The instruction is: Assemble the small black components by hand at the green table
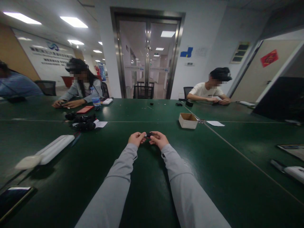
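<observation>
Out in front of me, both arms in light grey sleeves reach over the green table [152, 177]. Between the fingertips is a small black object [148, 135] with a shiny metallic left end; it is too small to tell its kind. My left hand [137, 138] pinches its left end, thumb and fingers closed. Closed as well, my right hand [159, 139] grips the right end. The object is held a little above the tabletop, and the fingers cover parts of it. Nearest to the hands is an open cardboard box [188, 123], to the right and farther back.
Black straps or gear [82, 122], a water bottle [96, 100] and a red item [85, 109] are back left. A white power bank-like device [55, 148] and a phone [14, 201] lie left. White paper [215, 123] lies right. Several people sit across the table.
</observation>
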`<move>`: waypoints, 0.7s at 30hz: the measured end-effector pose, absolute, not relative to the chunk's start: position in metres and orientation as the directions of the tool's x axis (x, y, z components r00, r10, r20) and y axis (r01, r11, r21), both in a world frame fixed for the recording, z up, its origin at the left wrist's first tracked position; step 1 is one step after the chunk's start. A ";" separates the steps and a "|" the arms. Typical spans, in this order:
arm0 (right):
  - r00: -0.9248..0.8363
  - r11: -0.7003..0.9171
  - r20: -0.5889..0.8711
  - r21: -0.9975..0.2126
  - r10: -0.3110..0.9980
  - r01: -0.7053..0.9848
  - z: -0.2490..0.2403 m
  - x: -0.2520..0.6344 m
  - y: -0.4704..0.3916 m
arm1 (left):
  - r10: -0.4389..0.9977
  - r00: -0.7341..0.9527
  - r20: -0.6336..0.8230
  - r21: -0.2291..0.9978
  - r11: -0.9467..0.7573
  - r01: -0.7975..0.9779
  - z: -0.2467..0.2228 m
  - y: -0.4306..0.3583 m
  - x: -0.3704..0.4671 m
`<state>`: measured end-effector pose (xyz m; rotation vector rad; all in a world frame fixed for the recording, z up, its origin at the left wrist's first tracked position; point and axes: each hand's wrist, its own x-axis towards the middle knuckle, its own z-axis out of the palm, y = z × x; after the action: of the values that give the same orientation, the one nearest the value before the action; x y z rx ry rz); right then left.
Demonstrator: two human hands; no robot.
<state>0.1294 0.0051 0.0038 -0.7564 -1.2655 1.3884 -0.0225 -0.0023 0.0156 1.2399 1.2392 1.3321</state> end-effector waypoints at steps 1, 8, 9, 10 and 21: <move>-0.249 0.120 0.191 -0.954 0.949 -0.275 0.004 0.130 0.005 | 0.993 -0.085 0.087 0.996 -0.084 0.040 0.016 -0.002 -0.023; -0.294 0.119 0.199 -0.956 0.935 -0.268 0.007 0.130 0.004 | 0.988 -0.132 0.078 0.977 -0.049 0.210 0.018 -0.004 -0.023; -0.300 0.123 0.204 -0.956 0.932 -0.268 0.008 0.130 0.003 | 0.985 -0.148 0.086 0.971 -0.049 0.232 0.018 -0.005 -0.023; -0.304 0.128 0.210 -0.955 0.929 -0.268 0.008 0.130 0.003 | 0.983 -0.161 0.091 0.965 -0.047 0.258 0.018 -0.005 -0.022; -0.369 0.115 0.218 -0.952 0.903 -0.283 0.009 0.133 0.001 | 0.973 -0.206 0.102 0.894 0.001 0.448 0.028 -0.016 -0.020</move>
<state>0.1329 0.0013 0.0094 -0.6685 -1.3687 1.4717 -0.0204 -0.0157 0.0280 1.4718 1.7022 1.1642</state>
